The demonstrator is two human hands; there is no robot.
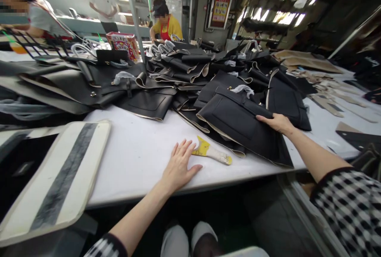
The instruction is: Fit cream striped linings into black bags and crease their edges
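- The person's knees [190,241] in pale trousers show below the table edge.
- The left hand [180,165] lies flat on the white table [133,158], palm down with fingers spread and straight, holding nothing.
- Its fingertips are just beside the yellow blade of a small scraper [210,150], whose white handle points right.
- To the left, a cream board [59,177] with a grey stripe overhangs the table's near edge.
- The right hand [275,123], on a checked sleeve [351,205], rests on the right end of a black leather panel [238,124]. The fingers lie nearly straight across it, and I cannot tell whether the thumb grips beneath.
- That panel lies tilted over the near edge of a heap of black leather pieces [178,70].
- Farther back, a co-worker [163,23] in yellow with a red apron bends over the table.
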